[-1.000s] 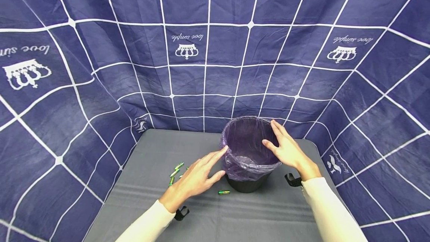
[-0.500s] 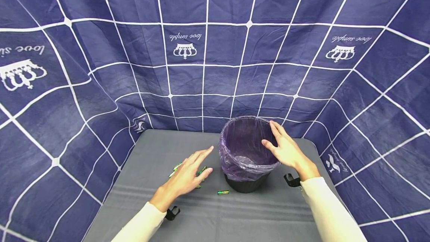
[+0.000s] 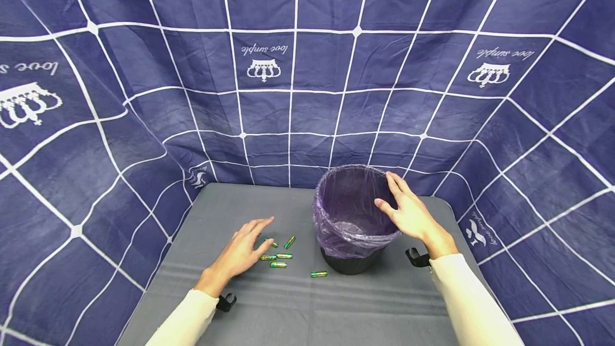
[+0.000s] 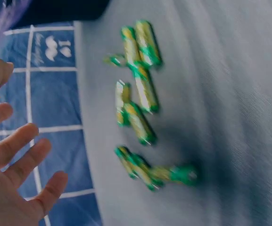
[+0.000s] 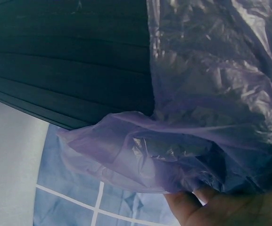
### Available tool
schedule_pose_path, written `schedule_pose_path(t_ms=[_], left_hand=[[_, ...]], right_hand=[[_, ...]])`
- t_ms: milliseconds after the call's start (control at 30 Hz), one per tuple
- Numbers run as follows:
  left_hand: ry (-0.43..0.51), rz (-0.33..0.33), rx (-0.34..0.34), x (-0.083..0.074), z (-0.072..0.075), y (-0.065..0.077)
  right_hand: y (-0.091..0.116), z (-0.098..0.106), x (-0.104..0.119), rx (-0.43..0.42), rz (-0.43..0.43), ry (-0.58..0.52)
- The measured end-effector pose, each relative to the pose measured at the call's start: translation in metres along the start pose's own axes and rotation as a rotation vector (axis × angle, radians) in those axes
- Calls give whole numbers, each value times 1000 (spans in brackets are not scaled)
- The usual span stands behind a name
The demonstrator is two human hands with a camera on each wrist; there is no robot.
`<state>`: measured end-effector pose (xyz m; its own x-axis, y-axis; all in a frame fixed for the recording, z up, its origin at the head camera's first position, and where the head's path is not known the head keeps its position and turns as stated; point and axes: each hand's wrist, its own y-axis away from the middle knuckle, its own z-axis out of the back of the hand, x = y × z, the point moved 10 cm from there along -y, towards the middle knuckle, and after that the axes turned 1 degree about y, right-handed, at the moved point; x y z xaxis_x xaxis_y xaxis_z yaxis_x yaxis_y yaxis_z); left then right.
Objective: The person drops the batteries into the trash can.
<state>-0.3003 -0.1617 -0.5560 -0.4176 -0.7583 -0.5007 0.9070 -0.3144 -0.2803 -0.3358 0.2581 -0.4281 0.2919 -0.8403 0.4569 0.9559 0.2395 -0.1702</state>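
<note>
Bin: standing upright, wearing a purple bag over its rim.
Batteries: lying left of the bin (one lying nearer it, alone).
Left hand: hovering left of the bin, fingers spreading, holding nothing.
Right hand: touching the bag at the bin's right rim, well apart from the left.

Green-and-yellow batteries lie loose at lower centre; right of them stands an upright black bin, purple bag over its rim

The long sleeves are plain and cream-white; a black curved strap shows by the left cuff, a matching strap by the right.
</note>
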Motion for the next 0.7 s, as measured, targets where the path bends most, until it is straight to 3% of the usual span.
schedule_pose_path(t_ms=[367,533,700], left_hand=[[-19,69,-2,59,-7,17],[-7,58,-20,69,-9,22],[-14,93,-42,77,-12,29]], right_hand=[[0,-3,-3,-10,-5,5],[1,-2,-4,-15,-8,-4],[1,-1,-3,-15,-5,-6]])
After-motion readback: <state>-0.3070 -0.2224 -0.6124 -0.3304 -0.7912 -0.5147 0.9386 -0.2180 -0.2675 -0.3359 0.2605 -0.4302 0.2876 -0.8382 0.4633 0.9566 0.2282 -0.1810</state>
